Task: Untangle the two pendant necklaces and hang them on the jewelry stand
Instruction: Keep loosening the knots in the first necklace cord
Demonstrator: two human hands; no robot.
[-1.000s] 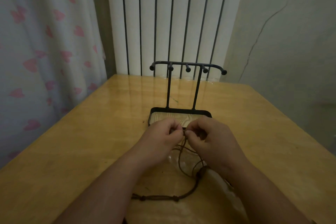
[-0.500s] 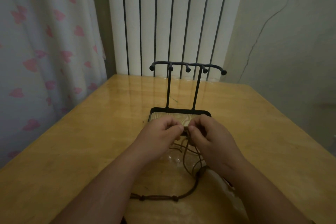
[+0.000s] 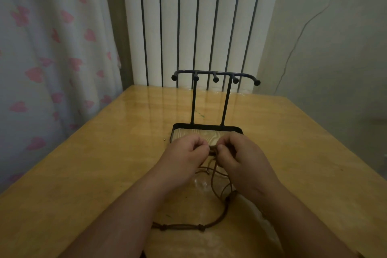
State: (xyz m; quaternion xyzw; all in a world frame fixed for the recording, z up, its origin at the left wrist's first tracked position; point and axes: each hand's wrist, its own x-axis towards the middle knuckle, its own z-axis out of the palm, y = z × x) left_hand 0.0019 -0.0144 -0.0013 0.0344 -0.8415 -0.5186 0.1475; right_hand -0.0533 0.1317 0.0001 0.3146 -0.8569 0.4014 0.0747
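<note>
Two bare forearms reach in from the near edge over the bench [image 3: 83,174]. Between them brown necklace cords [image 3: 182,225] lie on the wood. One knotted length runs across the near side, then curves up and away towards the fingers. More thin strands loop loosely just under the hands. A dark lump sits on the cord beside the right wrist; I cannot tell what it is.

The left hand [image 3: 184,153] and right hand [image 3: 240,155] meet knuckle to knuckle. Each has its fingers curled, and thumb and fingertips pinch a small brown tangle [image 3: 213,150] of cord held between them, just above the bench. The cords hang down from that pinch to the wood.

Right behind the hands stands the stand [image 3: 207,126]. Its dark-rimmed tray has a wood-grain floor, and two thin posts carry a top bar with knobbed pegs.

Beyond the bench's far edge is a white ribbed radiator [image 3: 188,16]. A curtain [image 3: 52,48] with pink hearts hangs to the left, and a plain wall [image 3: 335,48] is to the right.
</note>
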